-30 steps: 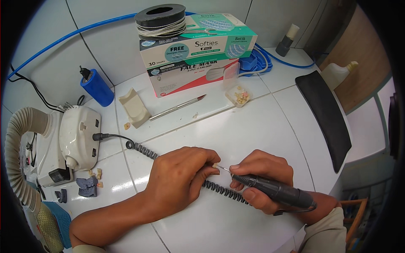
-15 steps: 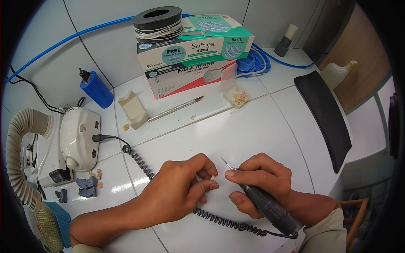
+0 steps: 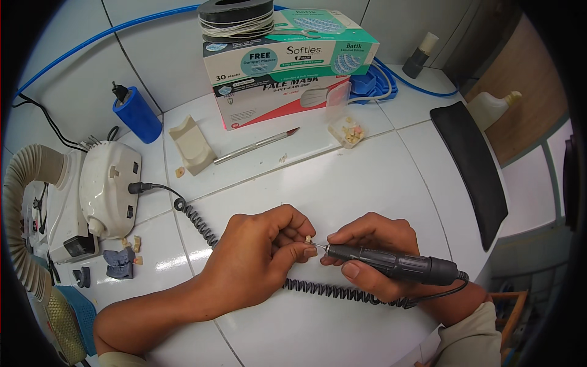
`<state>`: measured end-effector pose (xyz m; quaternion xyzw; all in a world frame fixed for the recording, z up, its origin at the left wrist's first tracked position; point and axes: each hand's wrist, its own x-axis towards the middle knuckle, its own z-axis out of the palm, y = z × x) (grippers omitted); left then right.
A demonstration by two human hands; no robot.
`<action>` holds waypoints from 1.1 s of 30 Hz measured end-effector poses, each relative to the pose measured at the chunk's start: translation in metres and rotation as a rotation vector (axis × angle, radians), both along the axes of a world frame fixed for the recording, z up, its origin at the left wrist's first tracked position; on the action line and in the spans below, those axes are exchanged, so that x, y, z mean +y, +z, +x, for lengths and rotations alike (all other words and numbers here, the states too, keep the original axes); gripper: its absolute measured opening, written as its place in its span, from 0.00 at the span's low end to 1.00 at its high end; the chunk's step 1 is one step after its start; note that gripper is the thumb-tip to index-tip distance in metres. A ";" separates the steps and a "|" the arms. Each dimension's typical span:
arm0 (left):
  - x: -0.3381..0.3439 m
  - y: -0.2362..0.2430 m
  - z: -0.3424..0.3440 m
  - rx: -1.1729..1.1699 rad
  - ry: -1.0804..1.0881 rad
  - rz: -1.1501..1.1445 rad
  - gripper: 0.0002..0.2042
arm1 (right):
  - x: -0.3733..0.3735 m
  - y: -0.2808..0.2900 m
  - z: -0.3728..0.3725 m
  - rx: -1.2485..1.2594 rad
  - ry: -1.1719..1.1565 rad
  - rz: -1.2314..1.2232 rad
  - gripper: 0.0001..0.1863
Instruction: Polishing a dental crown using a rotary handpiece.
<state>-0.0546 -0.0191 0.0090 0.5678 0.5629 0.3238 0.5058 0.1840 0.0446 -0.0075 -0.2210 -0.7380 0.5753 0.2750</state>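
Observation:
My left hand pinches a small cream tooth-like piece between thumb and fingertips, above the white tiled worktop. In my right hand lies a black rotary handpiece, gripped like a pen and tilted nearly level. Its thin metal bur points left and reaches the left fingertips, at or very close to the piece; actual contact is too small to make out. A coiled black cord runs from the handpiece's rear, passes beneath my left hand and joins a white motor unit on the left.
Behind my hands lie a craft knife, a beige carved block and a small clear box of tooth-like pieces. Stacked mask boxes carry a wire spool. Grey mould pieces sit left, a black pad right.
My right hand has swung the handpiece from a steep upward tilt to nearly level, bringing the bur to the left fingertips. The left hand keeps its pinch; the whole view has shifted slightly.

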 end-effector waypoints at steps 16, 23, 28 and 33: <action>0.001 -0.001 -0.001 -0.044 0.010 -0.026 0.05 | 0.002 0.000 -0.002 0.010 -0.047 -0.030 0.15; 0.001 0.000 -0.001 -0.050 0.014 -0.031 0.05 | 0.002 -0.001 -0.002 0.019 -0.048 -0.023 0.15; 0.001 0.000 -0.001 -0.045 0.010 -0.027 0.05 | 0.002 0.000 -0.003 0.025 -0.051 -0.024 0.14; 0.001 -0.001 -0.002 -0.042 0.007 -0.020 0.05 | 0.002 -0.001 -0.004 0.020 -0.046 -0.006 0.15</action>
